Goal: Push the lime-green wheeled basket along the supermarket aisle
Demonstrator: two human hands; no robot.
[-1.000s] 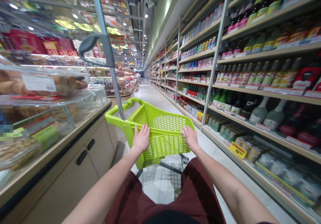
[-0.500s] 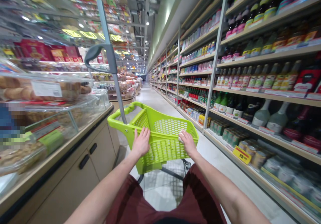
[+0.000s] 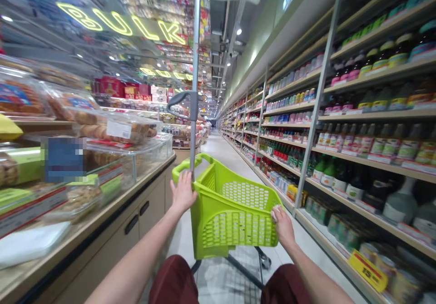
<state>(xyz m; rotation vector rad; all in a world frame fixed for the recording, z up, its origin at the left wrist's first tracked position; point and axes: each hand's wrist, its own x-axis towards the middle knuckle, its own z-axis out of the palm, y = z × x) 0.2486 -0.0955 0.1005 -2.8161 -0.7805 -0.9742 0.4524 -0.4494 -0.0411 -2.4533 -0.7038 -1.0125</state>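
A bright green shopping cart (image 3: 235,222) stands side-on before me, its basket tapering to the right. My left hand (image 3: 184,191) lies on the cart's left corner by the handle, at the foot of a grey pole (image 3: 195,59); its fingers are spread. At the right end of the rim is my right hand (image 3: 284,224), its fingers closed around a crumpled white tissue (image 3: 276,212) and touching the cart. A grey loop-shaped grip (image 3: 182,104) sits on the pole above the handle.
On the left, a counter (image 3: 150,181) carries packed baked goods in plastic boxes (image 3: 119,127). Tall shelves (image 3: 368,156) of bottles and cans line the right side, with a yellow price tag (image 3: 368,270). A tiled aisle (image 3: 218,145) runs ahead between them.
The cart appears farther right and a little lower. My left hand has slid from the near side rim to the handle corner. My right hand stays at the far right end with the tissue.
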